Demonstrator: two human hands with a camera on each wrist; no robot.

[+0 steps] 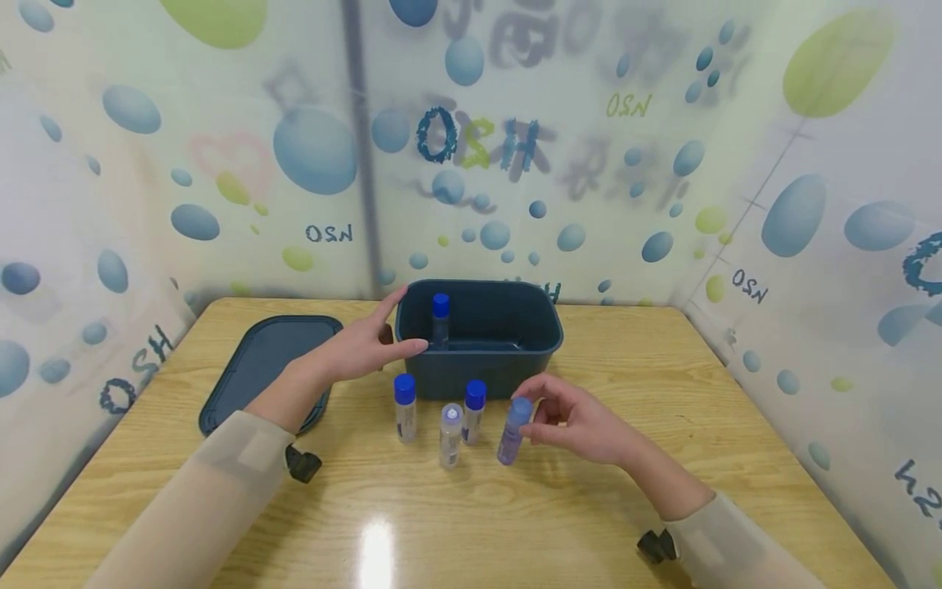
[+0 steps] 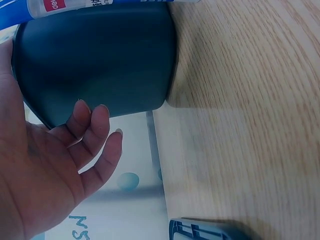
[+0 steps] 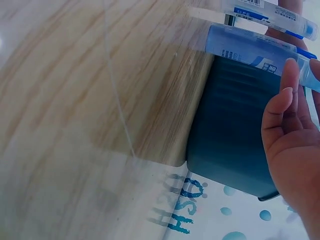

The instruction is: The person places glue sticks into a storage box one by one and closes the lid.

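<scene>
My right hand (image 1: 577,421) pinches the upper part of a translucent bluish glue bottle (image 1: 509,440) between thumb and fingers, in front of a dark blue bin (image 1: 482,372). That bottle tilts slightly. My left hand (image 1: 364,348) rests at the bin's left end, index finger along the rim and thumb at the front edge; its other fingers hang loosely curled outside the wall in the left wrist view. Two blue-capped glue bottles (image 1: 405,413) and a clear-capped glue bottle (image 1: 450,442) stand before the bin. Another blue-capped glue bottle (image 1: 441,315) stands inside, toward the left.
The dark blue lid (image 1: 265,360) lies flat on the wooden table (image 1: 625,352), left of the bin and partly under my left forearm. A patterned curtain (image 1: 471,204) hangs behind the table and along both sides.
</scene>
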